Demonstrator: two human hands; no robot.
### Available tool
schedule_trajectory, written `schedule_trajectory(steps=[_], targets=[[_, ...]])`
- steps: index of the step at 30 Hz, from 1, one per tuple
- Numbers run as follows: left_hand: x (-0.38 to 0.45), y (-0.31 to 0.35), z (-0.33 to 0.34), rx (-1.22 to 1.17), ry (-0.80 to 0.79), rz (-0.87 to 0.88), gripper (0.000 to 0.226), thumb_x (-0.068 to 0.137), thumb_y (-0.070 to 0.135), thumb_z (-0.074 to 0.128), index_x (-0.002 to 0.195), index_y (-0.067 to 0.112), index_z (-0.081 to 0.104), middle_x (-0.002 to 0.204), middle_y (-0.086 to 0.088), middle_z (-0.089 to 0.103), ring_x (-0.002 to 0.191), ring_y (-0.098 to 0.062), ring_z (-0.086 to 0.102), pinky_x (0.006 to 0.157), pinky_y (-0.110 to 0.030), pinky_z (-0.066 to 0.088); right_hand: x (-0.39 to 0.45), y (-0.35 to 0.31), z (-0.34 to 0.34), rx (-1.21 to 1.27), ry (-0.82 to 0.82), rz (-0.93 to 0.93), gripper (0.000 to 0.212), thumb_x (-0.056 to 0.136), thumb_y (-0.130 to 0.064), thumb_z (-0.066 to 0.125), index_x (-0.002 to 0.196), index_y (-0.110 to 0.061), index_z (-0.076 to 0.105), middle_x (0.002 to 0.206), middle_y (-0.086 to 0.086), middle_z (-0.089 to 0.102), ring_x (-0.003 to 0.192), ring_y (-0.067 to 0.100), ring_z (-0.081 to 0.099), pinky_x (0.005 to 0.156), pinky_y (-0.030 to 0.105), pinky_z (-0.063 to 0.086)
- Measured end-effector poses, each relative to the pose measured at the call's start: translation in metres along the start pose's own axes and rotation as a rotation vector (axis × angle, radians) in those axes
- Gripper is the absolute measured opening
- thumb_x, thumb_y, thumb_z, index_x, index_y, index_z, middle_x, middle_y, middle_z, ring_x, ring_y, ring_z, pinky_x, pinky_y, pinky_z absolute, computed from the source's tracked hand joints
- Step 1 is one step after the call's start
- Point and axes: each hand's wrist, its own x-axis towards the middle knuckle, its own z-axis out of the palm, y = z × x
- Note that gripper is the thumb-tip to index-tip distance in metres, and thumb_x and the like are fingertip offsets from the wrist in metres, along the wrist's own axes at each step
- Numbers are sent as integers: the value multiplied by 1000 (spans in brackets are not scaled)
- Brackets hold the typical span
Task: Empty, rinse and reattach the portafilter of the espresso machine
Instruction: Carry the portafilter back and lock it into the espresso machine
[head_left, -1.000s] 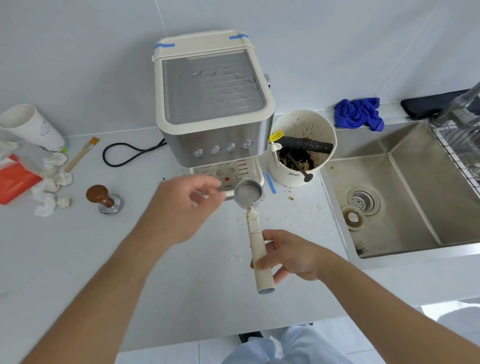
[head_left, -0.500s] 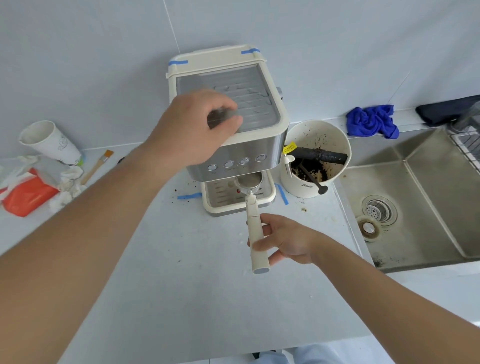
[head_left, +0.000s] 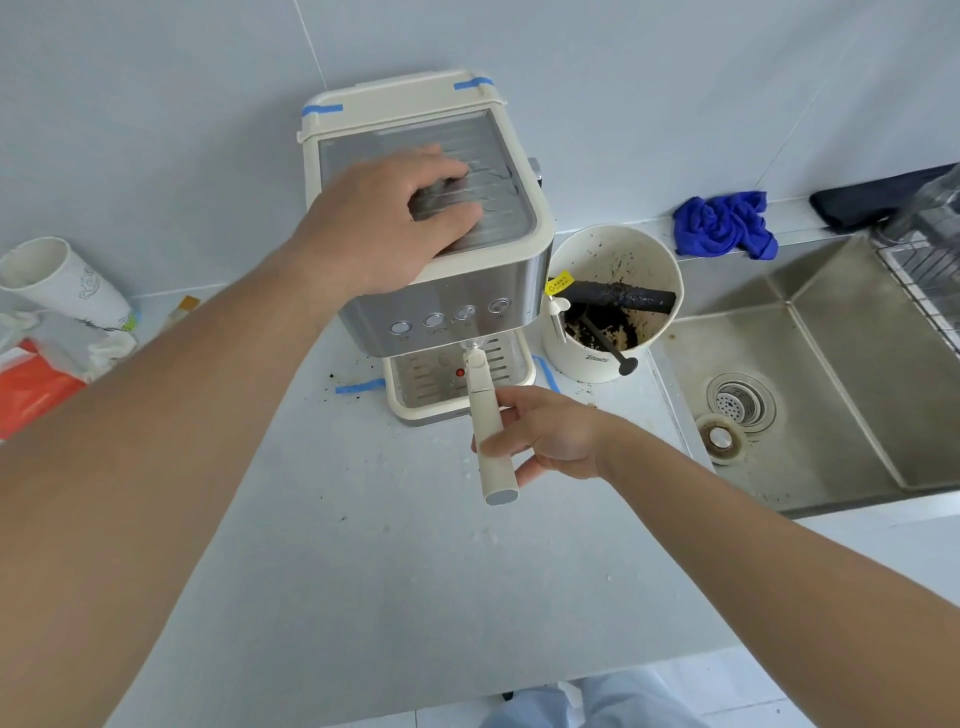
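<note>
The cream and steel espresso machine (head_left: 467, 291) stands against the wall on the white counter. My left hand (head_left: 384, 223) lies flat on its ribbed top, fingers spread, holding nothing. The portafilter (head_left: 480, 395) has its metal basket tucked under the machine's front, above the drip tray, mostly hidden. Its long cream handle points toward me. My right hand (head_left: 545, 436) grips that handle near its outer end.
A cream knock bucket (head_left: 608, 358) with coffee grounds and a black bar stands right of the machine. The steel sink (head_left: 831, 395) with a loose strainer lies further right, a blue cloth (head_left: 722, 223) behind it. A paper cup (head_left: 57, 286) and orange packet (head_left: 31, 384) sit at far left.
My left hand rose from beside the portafilter basket and settled on the machine's top. The right hand carried the portafilter forward until its basket went under the machine's front.
</note>
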Motion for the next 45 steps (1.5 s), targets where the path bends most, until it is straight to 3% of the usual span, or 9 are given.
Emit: schedule_trajectory(steps=[5, 8, 15, 21, 28, 33, 38, 45], targets=[[1, -2, 0, -2, 13, -39, 50, 79, 61, 52, 126, 43, 59, 144, 17, 51, 131, -7, 47, 104, -29, 35, 13, -7, 7, -4, -3, -10, 46, 88, 3, 68, 127, -17, 55, 114, 9, 62, 98, 27, 64, 63, 38, 60], [1, -1, 0, -14, 11, -60, 51, 77, 63, 53, 125, 46, 59, 146, 19, 48, 132, -5, 45, 109, -34, 35, 21, -12, 12, 21, -6, -24, 44, 87, 2, 69, 122, -23, 58, 114, 6, 63, 99, 26, 64, 64, 38, 61], [2, 0, 1, -41, 14, -80, 52, 74, 64, 53, 123, 46, 60, 143, 21, 50, 129, -2, 47, 108, -31, 35, 29, -17, 19, 63, 26, -74, 54, 87, 0, 69, 136, -17, 55, 111, 3, 63, 95, 25, 64, 66, 39, 61], [1, 2, 2, -44, 31, -66, 48, 76, 61, 55, 120, 41, 63, 127, 26, 58, 119, -3, 53, 96, -23, 35, 32, -14, 34, 146, 56, -132, 48, 87, 1, 70, 129, -16, 55, 109, 3, 64, 97, 25, 64, 66, 39, 61], [2, -1, 1, -30, 23, -78, 53, 74, 65, 53, 123, 46, 61, 145, 21, 49, 131, -4, 46, 107, -30, 35, 34, 0, 52, 259, 108, -224, 38, 87, 2, 71, 117, -16, 58, 103, 2, 67, 91, 18, 66, 60, 34, 60], [2, -1, 2, -32, 31, -71, 53, 74, 64, 53, 123, 43, 62, 145, 20, 50, 131, -4, 46, 109, -32, 36, 45, 0, 67, 319, 151, -240, 47, 86, 2, 74, 125, -12, 52, 115, 10, 64, 91, 19, 66, 60, 34, 60], [2, -1, 2, -18, 39, -62, 52, 76, 63, 53, 123, 43, 62, 145, 19, 50, 132, -4, 46, 109, -32, 35, 61, -3, 89, 416, 190, -291, 44, 85, 1, 77, 116, -17, 52, 113, 9, 58, 89, 18, 66, 62, 37, 62], [2, -2, 3, -16, 48, -59, 47, 79, 61, 55, 122, 44, 62, 144, 19, 51, 133, -1, 44, 110, -31, 34, 78, -10, 112, 562, 223, -341, 55, 84, 2, 77, 128, -12, 47, 123, 11, 59, 99, 22, 64, 71, 46, 63]])
